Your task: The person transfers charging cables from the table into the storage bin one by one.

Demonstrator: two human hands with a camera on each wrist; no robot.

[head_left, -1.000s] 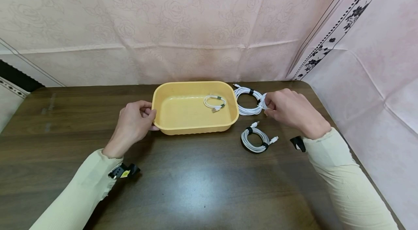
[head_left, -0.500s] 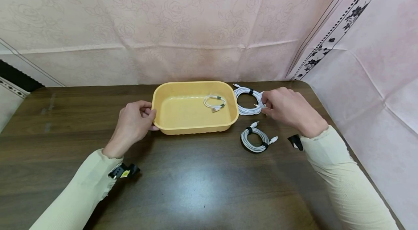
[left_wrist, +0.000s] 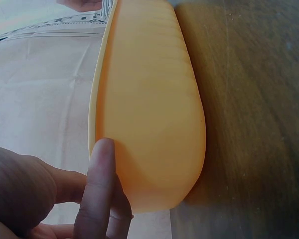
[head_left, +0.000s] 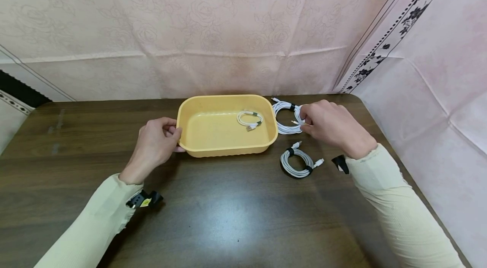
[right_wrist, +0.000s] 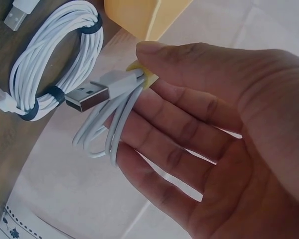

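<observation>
my right hand [head_left: 331,126] has its thumb and fingers pinched on the far coiled cable [head_left: 286,116], right at the coil's right edge; the right wrist view shows a usb plug [right_wrist: 87,97] and a few white loops caught under the thumb against the fingers [right_wrist: 189,129]. that coil lies on the bench [head_left: 228,217] just right of the yellow tray [head_left: 228,151], close to its right wall, though i cannot tell whether it is fully lifted off the wood or only raised at my side. my left hand [head_left: 157,143] grips the tray's left rim, fingers curled over the edge, thumb [left_wrist: 97,189] along the outer wall. i judge the cable light and floppy: soft loops that will sag and swing, held together by dark ties, with plug ends loose enough to dangle and snag on the tray rim. taking it across several strands near a tie looks the safest hold, rather than by a single strand or a plug. nearer to me on the bench lies a second coiled cable [head_left: 298,163], apart from the first. inside the tray, toward its right end, sits a small cable [head_left: 250,119]. pink patterned cloth [head_left: 228,27] hangs behind.
</observation>
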